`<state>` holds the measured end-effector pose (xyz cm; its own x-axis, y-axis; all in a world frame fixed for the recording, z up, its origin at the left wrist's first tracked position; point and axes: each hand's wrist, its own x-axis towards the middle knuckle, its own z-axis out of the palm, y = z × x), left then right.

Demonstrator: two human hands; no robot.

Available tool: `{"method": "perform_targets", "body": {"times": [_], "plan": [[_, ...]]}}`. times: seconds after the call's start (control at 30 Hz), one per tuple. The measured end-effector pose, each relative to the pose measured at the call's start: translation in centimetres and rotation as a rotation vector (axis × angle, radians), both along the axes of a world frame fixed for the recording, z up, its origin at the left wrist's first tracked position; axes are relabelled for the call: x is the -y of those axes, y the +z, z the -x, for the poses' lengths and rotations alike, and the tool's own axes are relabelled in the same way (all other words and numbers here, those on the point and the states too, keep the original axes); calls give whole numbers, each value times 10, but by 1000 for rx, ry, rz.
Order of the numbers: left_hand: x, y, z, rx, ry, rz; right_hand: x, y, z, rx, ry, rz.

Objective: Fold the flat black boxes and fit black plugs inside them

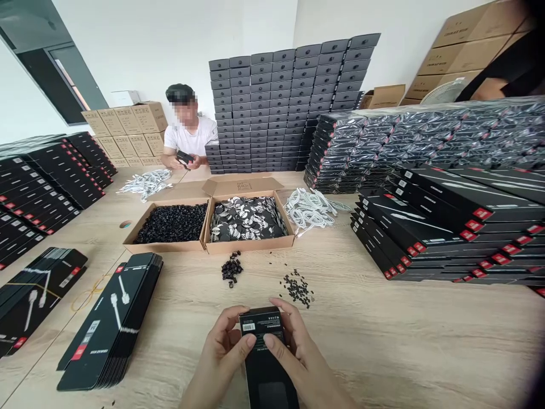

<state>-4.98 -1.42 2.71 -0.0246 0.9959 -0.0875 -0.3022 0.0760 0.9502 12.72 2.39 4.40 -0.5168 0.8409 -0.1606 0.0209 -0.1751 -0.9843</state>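
Near the front edge of the table I hold a narrow black cable box (267,363) with a white barcode label close to its far end. My left hand (227,346) grips its left side, thumb lying on the upper face. On the opposite side, my right hand (293,346) grips the box, its thumb also pressed on top. The fingers under the box are partly hidden. Beyond the hands lie a small heap of black caps (232,268) and a scatter of tiny black pieces (298,288).
Flat black cartons (114,318) lie at left. Two open boxes hold black caps (172,223) and round black-and-white pieces (249,218). White cables (313,208) lie beside them. Packed black boxes (426,221) are stacked at right. A person (189,136) sits across the table.
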Motion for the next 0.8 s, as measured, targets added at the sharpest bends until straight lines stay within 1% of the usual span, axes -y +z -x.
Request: {"method": "perform_targets", "body": {"times": [0.1, 0.2, 0.23, 0.27, 0.33, 0.37, 0.4, 0.43, 0.5, 0.53, 0.57, 0.6, 0.63, 0.7, 0.73, 0.77, 0.8], "plan": [[0, 0, -6, -23, 43, -24, -1, 1, 3, 43, -56, -54], [-6, 3, -7, -46, 94, -44, -5, 3, 6, 47, -85, -85], [-9, 5, -6, -55, 144, -47, -7, 5, 6, 43, -80, -91], [-12, 8, -4, -61, 226, -47, -11, 7, 5, 42, -55, -94], [-17, 12, 2, -38, 456, -30, -21, 11, -1, 65, 56, -62], [-19, 13, 6, 0, 546, -15, -27, 14, -6, 87, 124, -33], [-19, 14, 11, 46, 588, -1, -35, 16, -12, 111, 171, -9], [-18, 15, 16, 88, 579, 12, -44, 19, -19, 135, 188, -3], [-11, 15, 26, 139, 448, 25, -62, 27, -32, 185, 151, -52], [-7, 16, 31, 152, 344, 35, -69, 32, -38, 210, 135, -93], [-4, 17, 35, 165, 211, 56, -75, 37, -41, 237, 146, -125], [-1, 19, 39, 181, 50, 88, -79, 42, -42, 268, 197, -146], [1, 22, 41, 195, -139, 130, -81, 48, -41, 301, 273, -167], [0, 26, 40, 183, -492, 202, -80, 57, -31, 356, 434, -267], [-1, 28, 36, 178, -617, 239, -77, 60, -24, 365, 503, -355], [-3, 28, 31, 181, -680, 273, -75, 64, -17, 358, 560, -455], [-4, 27, 25, 204, -708, 315, -73, 66, -11, 336, 594, -546]]}}
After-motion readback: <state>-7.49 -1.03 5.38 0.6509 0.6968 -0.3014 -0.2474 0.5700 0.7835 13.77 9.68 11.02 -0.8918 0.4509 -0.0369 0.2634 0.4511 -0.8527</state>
